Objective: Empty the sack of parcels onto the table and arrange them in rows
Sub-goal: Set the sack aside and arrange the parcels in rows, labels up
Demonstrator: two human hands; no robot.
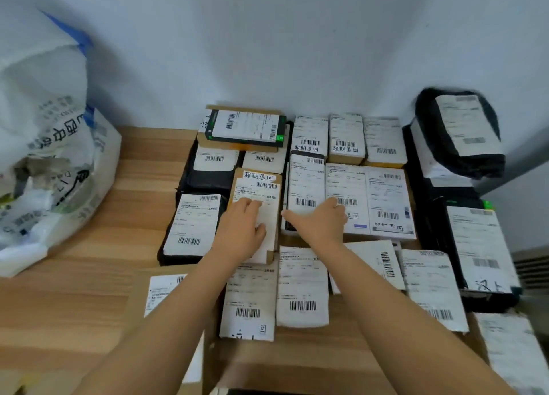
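- Head view: the left hand (242, 226) lies palm down at centre frame. Its fingers are straight and relaxed, grasping nothing, flat on a brown cardboard parcel (256, 188).
- The right hand (322, 220) is just to its right, fingers loose, thumb stretched left, resting on a flat white-labelled box (346, 180).
- Both bare forearms reach in from the bottom edge.
- Boxes and glossy black mailers (460, 133) with barcode labels sit in rows on the wooden table (89, 290).
- A crumpled white woven sack (50, 145) slumps at upper left.
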